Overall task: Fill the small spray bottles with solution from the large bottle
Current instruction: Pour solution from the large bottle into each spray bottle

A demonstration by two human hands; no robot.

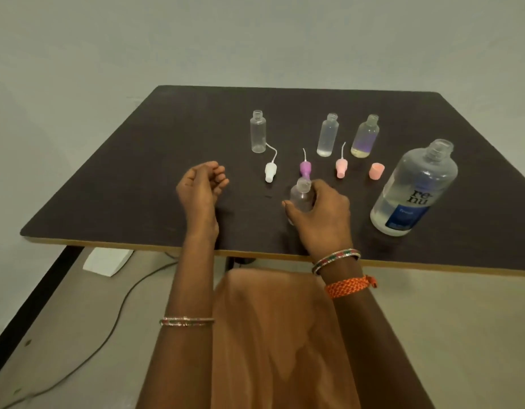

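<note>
A dark brown worktop [196, 119] with a pale edge band fills the middle of the frame, set against a plain grey-white wall; below its near edge, at the lower left, a light floor shows a white box [107, 261] and a dark cable [119, 308] trailing across it. At the right of the worktop stands the large bottle [414, 187], clear, uncapped, with a blue label and liquid filling its lower part. Its pink cap [376, 171] sits just to the left of it. Along the upper middle stand three small open bottles: an empty clear one [258, 131] on the left, a second [328, 135] with a little liquid at its base, and a third [365, 136] to its right with a violet tint and yellowish liquid at the bottom. In front of them lie three spray tops with thin tubes: white [270, 171], purple [305, 168] and pink [341, 167]. Lower centre, the right hand [320, 216] grips a fourth small bottle [301, 196], its fingers and thumb wrapped round the clear body, the open neck up. The left hand [200, 187] hovers over the worktop at centre left, its fingers loosely curled and holding nothing. Bangles ring both wrists, and an orange braided band [350, 286] sits on the right forearm.
</note>
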